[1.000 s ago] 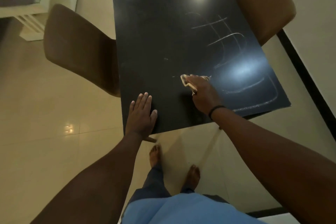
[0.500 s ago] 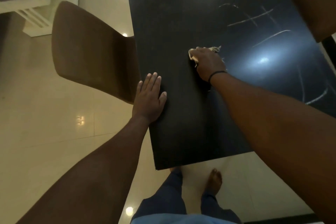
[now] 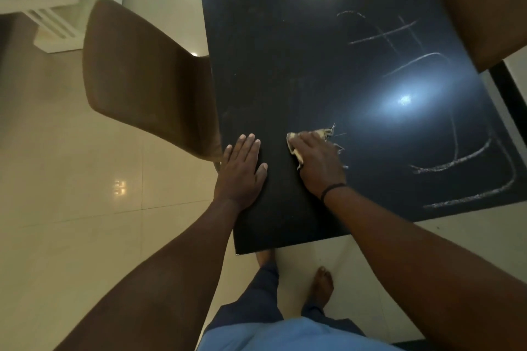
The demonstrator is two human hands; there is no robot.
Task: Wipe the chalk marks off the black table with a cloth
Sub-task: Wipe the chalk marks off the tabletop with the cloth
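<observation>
While chalk remains on the black table (image 3: 285,80): wiping step in hand, far from complete.

With the right hand (image 3: 318,164) pressed flat over the pale cloth (image 3: 323,133) at centre frame, fingers laid over it rather than clearly pinching, and the left hand (image 3: 241,171) spread flat near the table's left edge as a brace. Next move, as judged: sweep the cloth toward the right of the frame, across the chalk marks (image 3: 450,162), with steady downward pressure, then upward to the crossed lines at upper right. Count: one table, one cloth, two hands, two brown chairs (image 3: 142,77), several separate chalk strokes, exact number unclear under glare.
</observation>
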